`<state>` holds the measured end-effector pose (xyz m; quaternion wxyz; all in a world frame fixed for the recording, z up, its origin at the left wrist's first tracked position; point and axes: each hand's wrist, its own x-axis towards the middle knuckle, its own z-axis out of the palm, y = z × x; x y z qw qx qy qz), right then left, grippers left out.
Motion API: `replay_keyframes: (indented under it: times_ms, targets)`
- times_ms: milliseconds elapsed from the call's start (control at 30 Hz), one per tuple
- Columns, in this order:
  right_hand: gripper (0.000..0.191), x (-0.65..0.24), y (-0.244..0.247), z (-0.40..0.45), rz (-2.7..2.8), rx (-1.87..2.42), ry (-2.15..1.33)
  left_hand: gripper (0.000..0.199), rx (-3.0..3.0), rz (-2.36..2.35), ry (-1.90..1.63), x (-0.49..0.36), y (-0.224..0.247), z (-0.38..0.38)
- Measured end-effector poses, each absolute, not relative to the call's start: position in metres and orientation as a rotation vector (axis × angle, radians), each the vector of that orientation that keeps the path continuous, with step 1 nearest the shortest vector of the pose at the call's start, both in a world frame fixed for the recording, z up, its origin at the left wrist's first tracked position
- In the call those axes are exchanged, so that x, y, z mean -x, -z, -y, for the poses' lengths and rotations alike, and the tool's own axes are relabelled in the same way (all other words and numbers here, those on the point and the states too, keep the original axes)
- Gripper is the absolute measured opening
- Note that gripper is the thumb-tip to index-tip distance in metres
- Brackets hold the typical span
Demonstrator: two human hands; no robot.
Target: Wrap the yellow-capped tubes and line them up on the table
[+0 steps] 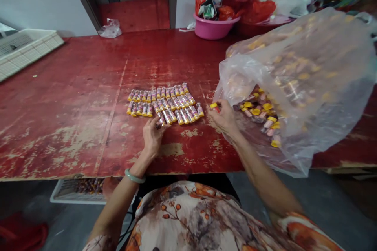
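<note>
Small clear tubes with yellow caps (167, 93) lie side by side in rows on the red table (73, 86). My left hand (152, 135) is at the near edge of these rows, its thumb and fingers closed on one small tube (160, 119). Between the thumb and fingers of my right hand (225, 119) is another yellow-capped tube (214, 106), held to the right of the rows. Just beyond that hand, a large clear plastic bag (324, 78) lies with its mouth toward me, and loose yellow-capped tubes (266, 113) spill inside it.
A pink basin (213, 28) filled with bags and wrappers stands at the back. To the far left is a white plastic basket (29, 49). A crumpled clear bag (110, 28) lies by the wall. Below the table's front edge sits a white tray (79, 200) of small items.
</note>
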<state>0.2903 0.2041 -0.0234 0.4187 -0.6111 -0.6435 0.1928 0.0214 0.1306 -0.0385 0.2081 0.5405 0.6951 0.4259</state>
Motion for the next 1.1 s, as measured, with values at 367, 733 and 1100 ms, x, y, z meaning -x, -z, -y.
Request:
replay_keyframes:
  times_ms: [367,733,1100]
  targets:
    - [0.046,-0.252,0.069,-0.225,1.791,1.688,-0.455,0.035,-2.143,-2.085,-0.332,-0.038,0.025,-0.134]
    - [0.055,-0.213,0.076,-0.204,1.649,1.763,-0.374,0.037,-2.304,-1.982,-0.278,0.027,0.038,-0.154]
    - [0.062,-0.232,0.074,-0.215,1.68,1.599,-0.47,0.042,-0.853,-1.575,-1.48,0.001,0.016,-0.108]
